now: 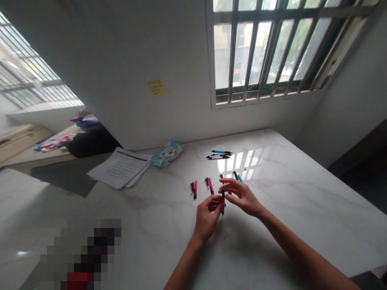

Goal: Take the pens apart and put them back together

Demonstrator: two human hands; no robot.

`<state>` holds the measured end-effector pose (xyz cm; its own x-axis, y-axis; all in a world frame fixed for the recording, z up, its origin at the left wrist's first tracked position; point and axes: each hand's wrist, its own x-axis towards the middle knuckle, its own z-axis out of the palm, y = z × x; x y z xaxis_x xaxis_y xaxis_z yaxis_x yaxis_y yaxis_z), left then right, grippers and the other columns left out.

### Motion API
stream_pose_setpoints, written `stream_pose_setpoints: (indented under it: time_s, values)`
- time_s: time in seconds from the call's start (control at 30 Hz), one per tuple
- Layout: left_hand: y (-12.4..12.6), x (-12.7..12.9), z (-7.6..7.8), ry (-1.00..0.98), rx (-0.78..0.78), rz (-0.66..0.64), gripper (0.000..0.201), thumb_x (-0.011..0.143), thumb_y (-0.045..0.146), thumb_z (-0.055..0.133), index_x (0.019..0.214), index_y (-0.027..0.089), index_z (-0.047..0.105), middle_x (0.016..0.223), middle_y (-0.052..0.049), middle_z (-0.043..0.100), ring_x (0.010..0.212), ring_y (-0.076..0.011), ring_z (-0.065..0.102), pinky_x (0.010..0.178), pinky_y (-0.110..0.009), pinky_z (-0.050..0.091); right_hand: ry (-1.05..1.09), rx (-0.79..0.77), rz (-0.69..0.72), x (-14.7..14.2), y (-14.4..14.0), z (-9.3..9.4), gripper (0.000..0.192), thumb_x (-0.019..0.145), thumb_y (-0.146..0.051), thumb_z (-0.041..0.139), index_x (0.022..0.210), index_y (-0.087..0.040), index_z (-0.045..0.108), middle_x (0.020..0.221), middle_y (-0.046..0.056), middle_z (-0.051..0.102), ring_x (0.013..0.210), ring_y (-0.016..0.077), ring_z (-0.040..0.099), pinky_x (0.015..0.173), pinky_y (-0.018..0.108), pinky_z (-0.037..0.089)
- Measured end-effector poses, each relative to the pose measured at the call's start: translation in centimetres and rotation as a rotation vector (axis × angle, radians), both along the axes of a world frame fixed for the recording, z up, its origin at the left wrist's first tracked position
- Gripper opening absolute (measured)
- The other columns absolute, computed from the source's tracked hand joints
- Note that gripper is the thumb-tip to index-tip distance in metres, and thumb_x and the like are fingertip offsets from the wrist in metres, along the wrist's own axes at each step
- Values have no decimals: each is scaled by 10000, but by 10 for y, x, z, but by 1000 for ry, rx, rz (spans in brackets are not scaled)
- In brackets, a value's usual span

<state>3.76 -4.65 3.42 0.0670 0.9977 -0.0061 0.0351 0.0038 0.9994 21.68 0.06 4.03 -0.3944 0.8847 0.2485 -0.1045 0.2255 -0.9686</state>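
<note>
My left hand [206, 217] is closed around a red and black pen [223, 196], held nearly upright with its black end up. Close by the pen's upper part is my right hand [244, 200], fingers stretched out and apart; whether a fingertip touches the pen I cannot tell. Just beyond the hands lie pen parts in small groups: a red barrel [195, 189] beside a black piece [192, 187], and another red barrel [211, 185] beside a black piece [207, 182]. A blue piece [240, 178] and a black piece [235, 175] lie farther right, and my right hand partly hides another group.
Several blue, white and black pens [220, 157] lie together near the back of the marbled table [302, 193]. To their left are a light blue wipes packet [168, 154] and printed sheets [119, 167]. A yellow note [157, 87] sticks to the wall. The lower left is pixelated.
</note>
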Motion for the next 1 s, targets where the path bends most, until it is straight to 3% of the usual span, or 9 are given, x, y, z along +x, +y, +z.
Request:
stream_pose_setpoints:
  time_s: [0.23,0.33,0.47,0.57,0.67,0.83,0.9,1.0]
  values:
    - [0,1,-2,-1,26,-2,234,863,366,784,964,158,747,848,-58,744,741,-175,694,729,-288,573,-8,10,12,0,0,1,484,904,-345,780,1360,-258,642,1153,84,730,1127,244,706,1054,466,549]
    - [0,1,-1,6,21,-6,239,869,370,777,974,158,745,844,-61,743,750,-183,701,738,-299,579,-22,35,-45,0,1,-2,464,858,-351,831,1291,-269,689,1219,79,712,1118,239,704,1048,453,558]
    - [0,0,0,27,21,-9,232,875,362,761,981,157,747,839,-65,741,750,-185,698,748,-307,582,24,-7,-82,0,2,-3,419,855,-347,833,1243,-257,701,1074,56,755,1006,213,734,1013,440,578]
    - [0,-1,-1,43,29,-12,226,872,361,757,967,157,747,854,-70,747,757,-186,701,775,-319,589,84,-31,-93,-1,2,7,475,843,-342,842,1277,-251,671,1028,55,775,1009,225,745,994,440,588]
    - [0,-1,-3,50,32,-18,221,867,360,758,957,159,746,879,-72,754,784,-192,713,815,-333,596,106,3,-122,-1,3,28,506,847,-339,837,1307,-248,648,1038,64,777,997,227,749,965,427,604]
    - [1,-2,-3,87,53,-12,200,860,352,763,943,171,751,914,-70,763,846,-206,732,858,-345,602,165,150,-383,22,24,60,448,864,-343,801,1284,-267,663,1070,53,765,991,206,735,893,360,611]
    - [0,-2,-2,101,64,-16,193,864,349,758,946,174,751,916,-68,765,858,-208,735,870,-349,602,117,180,-538,41,42,56,417,865,-362,778,1258,-256,689,1059,51,757,957,201,731,841,338,606]
    - [0,-2,1,120,75,-23,185,872,345,748,948,177,748,894,-57,762,836,-199,731,869,-346,599,-108,129,-732,71,68,26,420,867,-384,714,1252,-216,725,1000,58,748,829,198,729,750,332,589]
